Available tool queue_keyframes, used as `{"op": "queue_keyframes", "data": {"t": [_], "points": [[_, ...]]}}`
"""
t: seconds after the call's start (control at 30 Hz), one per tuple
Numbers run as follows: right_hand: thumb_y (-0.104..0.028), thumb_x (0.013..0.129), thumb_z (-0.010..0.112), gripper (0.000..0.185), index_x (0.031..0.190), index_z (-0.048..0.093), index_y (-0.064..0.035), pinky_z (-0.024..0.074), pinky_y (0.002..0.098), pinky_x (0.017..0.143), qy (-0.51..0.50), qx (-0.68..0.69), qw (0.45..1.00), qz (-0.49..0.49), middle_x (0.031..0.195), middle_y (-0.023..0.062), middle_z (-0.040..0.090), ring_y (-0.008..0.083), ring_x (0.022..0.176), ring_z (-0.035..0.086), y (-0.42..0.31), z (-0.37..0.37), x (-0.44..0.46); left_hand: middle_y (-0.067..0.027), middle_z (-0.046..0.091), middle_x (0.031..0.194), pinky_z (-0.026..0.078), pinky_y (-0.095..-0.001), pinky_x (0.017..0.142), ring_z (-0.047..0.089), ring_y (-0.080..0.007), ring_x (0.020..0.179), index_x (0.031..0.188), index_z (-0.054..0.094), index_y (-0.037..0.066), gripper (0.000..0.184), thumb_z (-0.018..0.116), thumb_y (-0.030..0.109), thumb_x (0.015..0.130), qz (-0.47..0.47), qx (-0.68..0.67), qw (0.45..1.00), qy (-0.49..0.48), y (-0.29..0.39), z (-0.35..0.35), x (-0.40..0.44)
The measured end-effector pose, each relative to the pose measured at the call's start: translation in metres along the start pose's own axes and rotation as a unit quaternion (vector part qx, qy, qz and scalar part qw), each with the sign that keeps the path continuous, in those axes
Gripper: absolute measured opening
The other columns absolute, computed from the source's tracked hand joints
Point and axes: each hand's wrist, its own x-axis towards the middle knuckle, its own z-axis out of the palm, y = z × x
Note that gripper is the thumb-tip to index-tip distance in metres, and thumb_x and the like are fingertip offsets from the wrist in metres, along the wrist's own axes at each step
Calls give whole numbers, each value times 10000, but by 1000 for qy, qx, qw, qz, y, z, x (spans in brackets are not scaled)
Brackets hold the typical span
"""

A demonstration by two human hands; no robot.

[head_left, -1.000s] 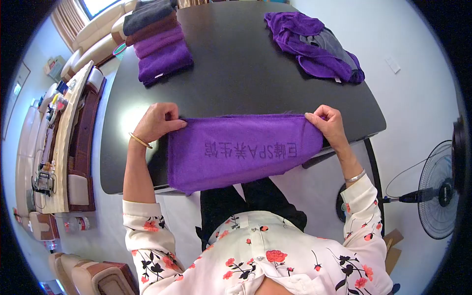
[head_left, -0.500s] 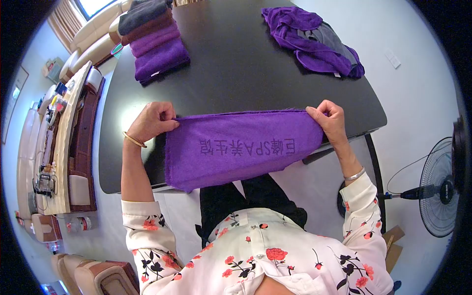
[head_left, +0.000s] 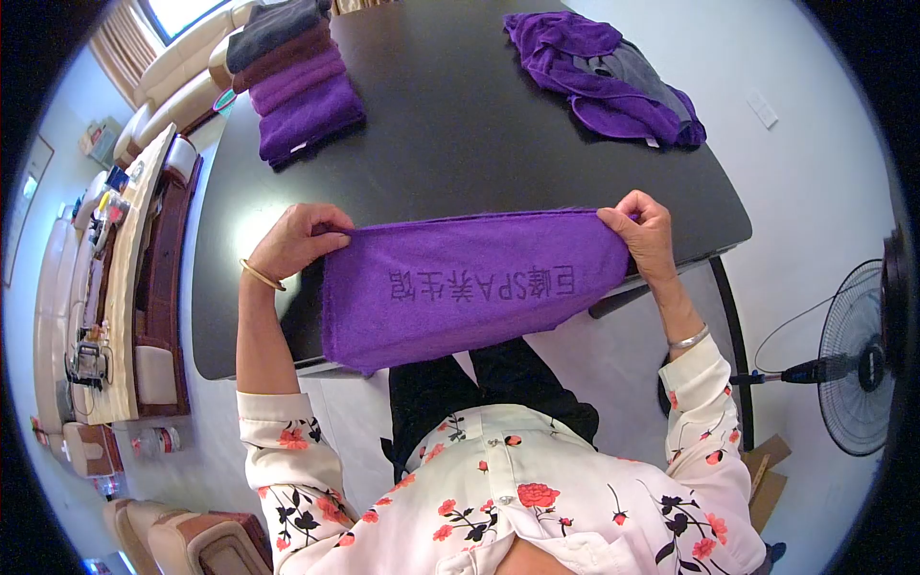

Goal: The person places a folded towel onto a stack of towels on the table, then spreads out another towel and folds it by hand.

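A purple towel [head_left: 460, 331] with dark printed lettering, upside down from here, is stretched between my two hands at the near edge of the table. My left hand [head_left: 299, 240] pinches its upper left corner, and my right hand [head_left: 644, 235] pinches the upper right corner. The towel's lower part hangs over the table edge in front of my legs. Farther back on the left stands a stack of folded towels [head_left: 309, 115] in purple, brown and dark grey. At the back right lies a crumpled heap of purple and grey towels [head_left: 613, 81].
The dark table [head_left: 431, 115] has rounded corners. A black fan [head_left: 858, 359] stands to the right. On the left is a long light-wood table [head_left: 120, 316] with items on it, near beige sofas [head_left: 187, 72]. Cardboard [head_left: 767, 479] lies on the floor at right.
Both hands keep their grip on the towel, which stays stretched in nearly the same place. The view has shifted slightly, and the fingers of my left hand look a little more extended.
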Motion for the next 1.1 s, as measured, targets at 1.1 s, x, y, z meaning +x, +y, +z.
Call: {"op": "queue_keyframes", "data": {"t": [1.1], "points": [[-176,849,704,159,840,596,-60,387,177,603,-75,20,997,11,764,-55,541,23,685,460,-8,-6,2,61,519,812,398,-201,667,467,-39,755,946,589,26,89,593,89,884,2,-53,998,19,6,-3,-1]]}}
